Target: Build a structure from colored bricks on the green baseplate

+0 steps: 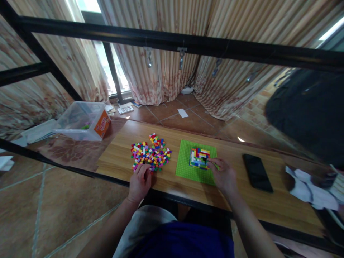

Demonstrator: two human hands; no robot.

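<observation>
A pile of small colourful bricks (151, 152) lies on the wooden table (242, 200). My left hand (139, 181) rests at the pile's near edge, fingers curled down onto the bricks; what they pinch is hidden. To the right lies a green baseplate (188, 166) carrying a multicoloured brick block (199, 157). My right hand (224, 175) sits on the plate's near right corner, fingertips pressed together against the block's right side.
A black phone (257, 172) lies right of the baseplate, with crumpled white cloth (309, 190) beyond it. A clear plastic bin with an orange label (84, 120) stands at the far left. A black metal frame (172, 41) crosses overhead; curtains hang behind. A dark bag (309, 111) sits at right.
</observation>
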